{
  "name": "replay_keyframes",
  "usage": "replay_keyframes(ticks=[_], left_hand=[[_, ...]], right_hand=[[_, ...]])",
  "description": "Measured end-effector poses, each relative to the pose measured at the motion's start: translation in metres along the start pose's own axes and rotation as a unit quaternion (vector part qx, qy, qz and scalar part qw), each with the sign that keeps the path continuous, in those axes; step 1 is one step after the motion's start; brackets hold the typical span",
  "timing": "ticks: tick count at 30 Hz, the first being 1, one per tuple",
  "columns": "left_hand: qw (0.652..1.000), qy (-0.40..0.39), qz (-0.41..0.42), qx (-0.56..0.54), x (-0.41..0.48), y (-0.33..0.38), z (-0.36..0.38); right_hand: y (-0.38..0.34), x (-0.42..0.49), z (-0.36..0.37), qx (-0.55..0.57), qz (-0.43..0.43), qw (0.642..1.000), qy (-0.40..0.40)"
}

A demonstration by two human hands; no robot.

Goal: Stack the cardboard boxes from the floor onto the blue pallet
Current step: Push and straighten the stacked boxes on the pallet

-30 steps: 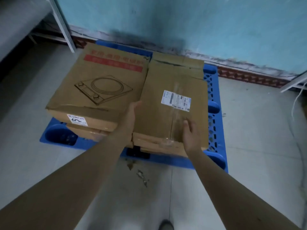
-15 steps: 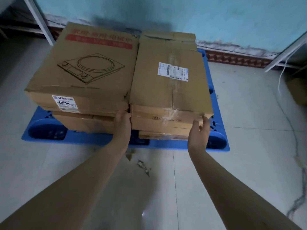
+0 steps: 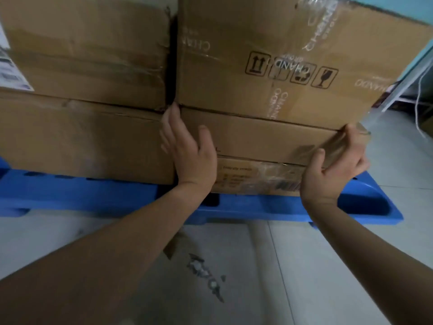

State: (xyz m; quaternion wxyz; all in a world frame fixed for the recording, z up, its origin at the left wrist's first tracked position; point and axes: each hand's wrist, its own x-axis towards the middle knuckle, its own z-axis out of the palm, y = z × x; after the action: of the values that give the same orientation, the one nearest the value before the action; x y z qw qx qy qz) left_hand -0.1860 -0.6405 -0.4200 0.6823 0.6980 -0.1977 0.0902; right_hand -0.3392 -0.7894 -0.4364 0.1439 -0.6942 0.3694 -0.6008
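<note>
- Head view: on the blue pallet [image 3: 269,208], the left stack [image 3: 82,95] of cardboard boxes crowds the right stack [image 3: 269,66], with only a dark slit between them.
- The left hand [image 3: 187,148] lies flat, fingers straight, on the middle box [image 3: 257,137]. The right hand [image 3: 332,170] curls round its right corner.
- Scraps [image 3: 206,277] litter the floor [image 3: 328,266].
- The label [image 3: 11,69] (cut off at the left edge) is unreadable.

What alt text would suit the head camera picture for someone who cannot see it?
Two bare hands meet the middle cardboard box of a three-high stack on a blue pallet: the left hand lies flat on its front, the right hand curls round its right corner. A second stack stands to its left.
</note>
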Motion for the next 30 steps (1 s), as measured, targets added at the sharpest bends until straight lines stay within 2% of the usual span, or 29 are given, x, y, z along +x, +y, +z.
replay_keyframes(ticks=[3,5,10,13,18,23,30], left_hand=[[0.994,0.046,-0.013,-0.097,0.007,0.002,-0.002],[0.991,0.034,-0.017,-0.129,0.013,0.011,-0.004],[0.994,-0.001,-0.027,-0.104,0.021,0.014,-0.008],[0.997,0.004,-0.008,-0.077,0.018,0.014,-0.004],[0.999,0.004,-0.011,-0.052,0.014,0.013,-0.004],[0.999,-0.005,-0.014,-0.045,0.005,0.009,-0.009],[1.000,-0.021,0.004,0.019,-0.004,0.004,-0.013]], right_hand=[[-0.004,-0.002,0.005,0.038,0.016,0.999,0.023],[-0.016,-0.002,0.003,0.063,0.069,0.995,0.041],[-0.036,0.009,-0.002,0.092,0.175,0.980,-0.004],[-0.040,0.010,-0.005,0.092,0.200,0.975,-0.037],[-0.041,0.010,-0.017,0.066,0.192,0.974,-0.095],[-0.033,0.006,-0.024,0.066,0.128,0.986,-0.089],[-0.017,-0.006,-0.019,-0.017,0.109,0.986,-0.123]])
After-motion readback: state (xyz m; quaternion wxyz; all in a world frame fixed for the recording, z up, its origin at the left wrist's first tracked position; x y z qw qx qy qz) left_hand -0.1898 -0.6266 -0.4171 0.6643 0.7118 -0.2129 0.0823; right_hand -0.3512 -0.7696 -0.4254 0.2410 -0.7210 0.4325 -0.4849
